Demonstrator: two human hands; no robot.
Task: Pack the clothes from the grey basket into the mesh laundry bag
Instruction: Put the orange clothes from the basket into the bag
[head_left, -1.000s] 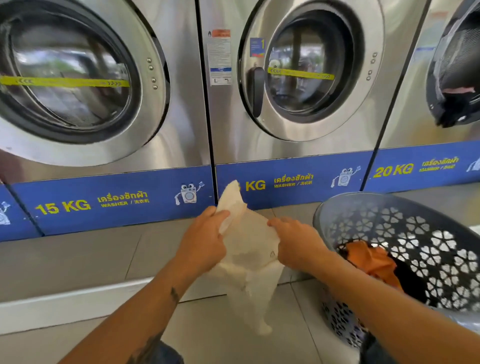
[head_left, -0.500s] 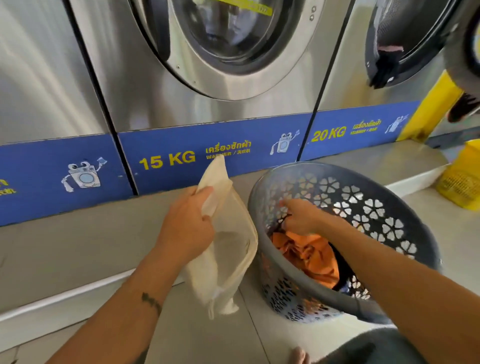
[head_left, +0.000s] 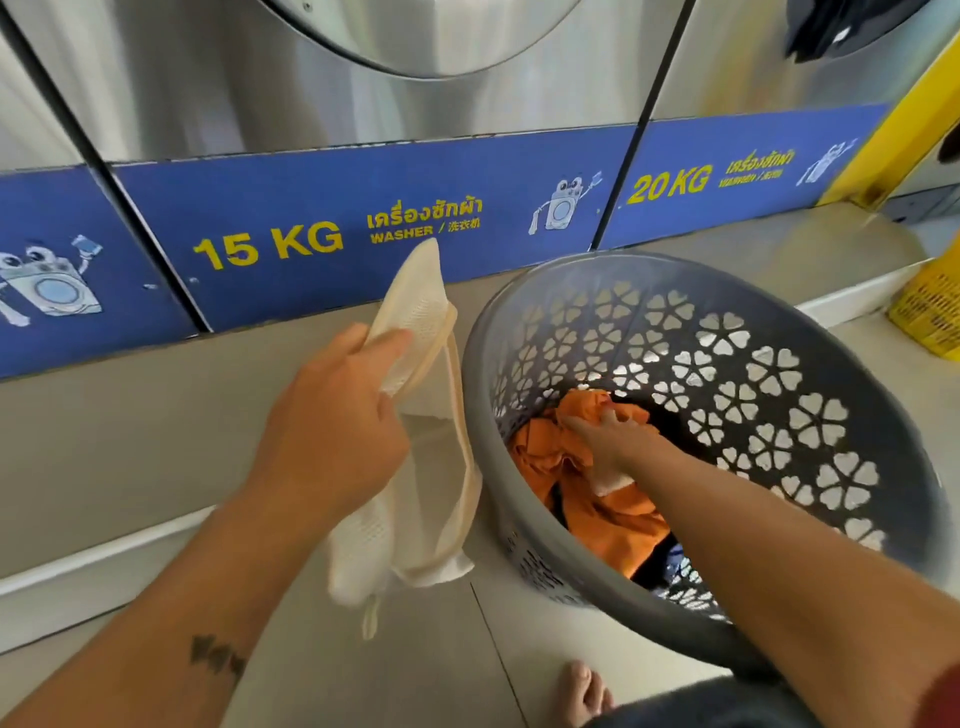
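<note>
**Reach into grey basket (head_left: 841, 395) with right hand (head_left: 608, 441), mesh laundry bag (head_left: 415, 306) kept in left hand (head_left: 332, 431)**

Has let go of the bag with the right hand since a second ago, when both hands held its mouth. Has moved that hand on from the basket's near rim, its place half a second back, down onto the orange garment (head_left: 618, 525) inside. Lays the fingers (head_left: 605, 415) forward across the orange folds, palm down; cannot tell grip from mere touch there. Still grips the bag with the left hand, fingers curled round its upper edge, as before. Looks lower than earlier: cuts off the washer doors, takes in a bare foot (head_left: 584, 691) at the bottom edge.

Shows the bag as pale cream, fine-meshed, limp and flat, hemmed along the open edge. Sticks one corner up past the hand, in front of the blue 15 KG band (head_left: 270, 244); drops the rest below, ending in a short cord (head_left: 370, 621) over the floor tiles (head_left: 415, 675). Hangs just left of the basket, beside its outer wall; cannot tell contact from a small gap.

Holds the clothes inside the basket: orange on top, dark clothes (head_left: 670, 421) beneath and behind, a scrap of blue (head_left: 675, 564) near the front wall. Presents the basket as round grey plastic pierced with flower-shaped holes, on the floor before the raised step (head_left: 156, 415) under the steel washers (head_left: 415, 104). Catches a yellow crate (head_left: 930, 312) at the right edge, well apart.
</note>
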